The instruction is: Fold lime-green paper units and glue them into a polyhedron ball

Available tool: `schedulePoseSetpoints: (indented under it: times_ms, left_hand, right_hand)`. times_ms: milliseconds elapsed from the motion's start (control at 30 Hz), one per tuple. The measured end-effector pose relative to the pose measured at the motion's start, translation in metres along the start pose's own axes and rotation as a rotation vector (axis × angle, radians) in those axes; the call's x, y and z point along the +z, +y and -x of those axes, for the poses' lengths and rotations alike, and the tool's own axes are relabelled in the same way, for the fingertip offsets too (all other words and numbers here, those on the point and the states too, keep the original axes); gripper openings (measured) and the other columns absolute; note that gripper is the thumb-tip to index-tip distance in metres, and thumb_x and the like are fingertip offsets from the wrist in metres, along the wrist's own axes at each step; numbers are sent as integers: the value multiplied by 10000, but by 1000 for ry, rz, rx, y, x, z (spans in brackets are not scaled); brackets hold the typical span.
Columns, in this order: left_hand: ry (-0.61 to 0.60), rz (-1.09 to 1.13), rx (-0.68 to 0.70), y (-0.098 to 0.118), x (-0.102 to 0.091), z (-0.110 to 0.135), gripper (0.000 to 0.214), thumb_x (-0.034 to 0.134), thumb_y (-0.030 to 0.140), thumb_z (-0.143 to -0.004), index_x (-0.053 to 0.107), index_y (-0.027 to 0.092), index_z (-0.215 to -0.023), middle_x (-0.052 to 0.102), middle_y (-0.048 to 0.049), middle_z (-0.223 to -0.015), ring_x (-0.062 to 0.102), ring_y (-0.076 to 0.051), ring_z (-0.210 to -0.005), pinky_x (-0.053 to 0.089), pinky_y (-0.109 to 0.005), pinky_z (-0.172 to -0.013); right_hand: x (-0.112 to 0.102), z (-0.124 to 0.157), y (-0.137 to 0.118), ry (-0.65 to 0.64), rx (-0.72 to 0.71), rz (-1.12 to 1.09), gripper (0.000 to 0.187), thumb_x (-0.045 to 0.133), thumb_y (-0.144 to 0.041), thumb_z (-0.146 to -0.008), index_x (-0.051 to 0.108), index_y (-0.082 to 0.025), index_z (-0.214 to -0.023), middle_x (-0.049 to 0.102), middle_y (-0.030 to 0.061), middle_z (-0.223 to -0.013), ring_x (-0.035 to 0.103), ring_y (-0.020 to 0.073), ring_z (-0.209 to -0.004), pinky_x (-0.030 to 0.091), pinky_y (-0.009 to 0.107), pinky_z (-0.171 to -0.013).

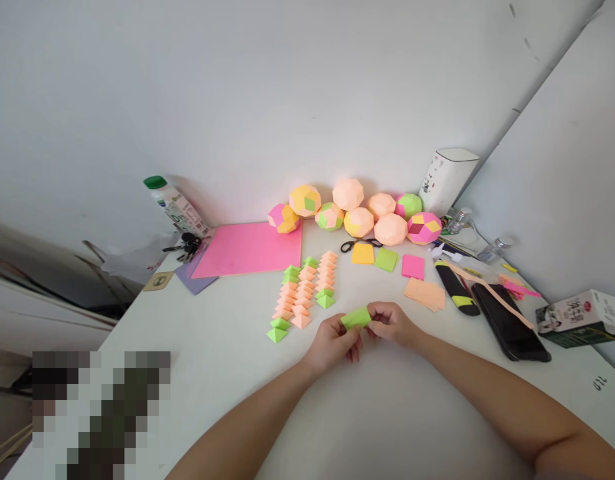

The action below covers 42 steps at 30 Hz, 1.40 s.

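A green sheet of note paper point(355, 318), apparently folded, is held above the table between both hands. My left hand point(332, 341) pinches its left part, with the thumb on the near side. My right hand point(391, 324) grips the right end between thumb and fingers. Just left of the hands stand rows of folded paper pieces point(303, 293), peach with green ones at some ends. Beyond lie stacks of square paper: an orange stack point(362, 253), a green stack point(386, 259), a pink stack point(412, 267) and fanned peach sheets point(425, 293).
Several faceted paper balls point(358, 222) line the wall. Scissors point(360, 245) lie before them. A pink board point(252, 250), a bottle point(177, 205) and keys point(190, 245) are at left; a utility knife point(456, 288), a phone point(510, 323) and a milk carton point(582, 319) at right.
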State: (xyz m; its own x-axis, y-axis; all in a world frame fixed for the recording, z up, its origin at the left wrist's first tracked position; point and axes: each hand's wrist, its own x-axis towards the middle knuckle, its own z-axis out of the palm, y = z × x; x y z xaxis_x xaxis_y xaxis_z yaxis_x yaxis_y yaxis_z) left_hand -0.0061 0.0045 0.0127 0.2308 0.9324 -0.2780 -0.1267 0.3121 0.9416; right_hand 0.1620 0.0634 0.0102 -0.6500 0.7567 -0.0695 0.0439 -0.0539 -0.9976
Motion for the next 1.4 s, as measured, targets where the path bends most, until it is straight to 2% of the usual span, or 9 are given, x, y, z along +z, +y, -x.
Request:
schedulePoseSetpoints:
  times_ms: [133,233,367,467,633,900,1133,1233,1400]
  left_hand:
    - [21,28,-1,2,-1,-1,261,600,400,-743,493,172,-675,572,26,-520,531,-99,-367,416,-212,-372]
    - [28,38,1,4,-3,-2,284,592,419,-741,492,171,-646,567,23,-519,532,-100,-370,411,-215,-366]
    - [10,37,0,4,-3,-2,281,597,424,-744,496,170,-680,564,27,-516,532,-102,-374,422,-222,-374]
    - [-10,28,-6,2,-2,-2,271,602,413,-750,483,172,-720,579,24,-546,540,-104,-387,428,-225,-381]
    - [-16,-15,-17,2,-1,-1,234,586,376,-772,482,168,-747,591,22,-569,543,-99,-397,431,-222,-392]
    - [44,87,14,2,-2,1,202,569,323,-770,444,177,-711,603,19,-552,544,-102,-386,408,-210,-376]
    - [56,158,77,3,-1,-1,273,593,412,-780,457,178,-814,620,6,-715,585,-109,-459,444,-226,-391]
    - [56,118,62,2,-1,-2,303,609,437,-764,470,167,-767,605,9,-675,567,-99,-436,442,-222,-386]
    - [52,63,47,0,-1,-3,312,626,447,-742,501,162,-764,582,26,-620,548,-93,-414,445,-222,-391]
  right_hand:
    - [-5,-4,4,63,-11,-154,112,569,-214,-720,499,-174,-641,557,-14,-583,503,103,-474,399,232,-453]
    - [-6,-5,6,105,-23,-217,157,541,-306,-792,502,-180,-708,574,7,-670,536,114,-512,407,233,-452]
    - [-2,-1,2,-28,-46,-37,196,578,-358,-817,549,-168,-855,573,-1,-676,524,113,-576,425,244,-544]
    - [1,1,-2,-81,-58,69,197,584,-350,-822,570,-155,-798,574,2,-680,506,111,-609,403,241,-572]
    - [0,-1,1,-37,-21,12,217,611,-335,-787,554,-159,-674,517,-28,-585,454,91,-531,371,227,-514]
    - [-3,-4,8,116,25,-108,217,643,-353,-743,575,-154,-688,548,-20,-567,484,93,-486,401,234,-473]
    - [-3,-4,9,63,19,-60,243,628,-387,-778,582,-155,-724,543,-17,-600,481,92,-504,399,233,-485]
    - [-2,-3,8,26,18,-5,257,606,-401,-800,585,-153,-735,542,-13,-616,487,96,-523,399,235,-504]
    - [-2,-2,2,61,3,23,285,540,-416,-844,564,-164,-714,536,-17,-564,497,115,-527,418,250,-522]
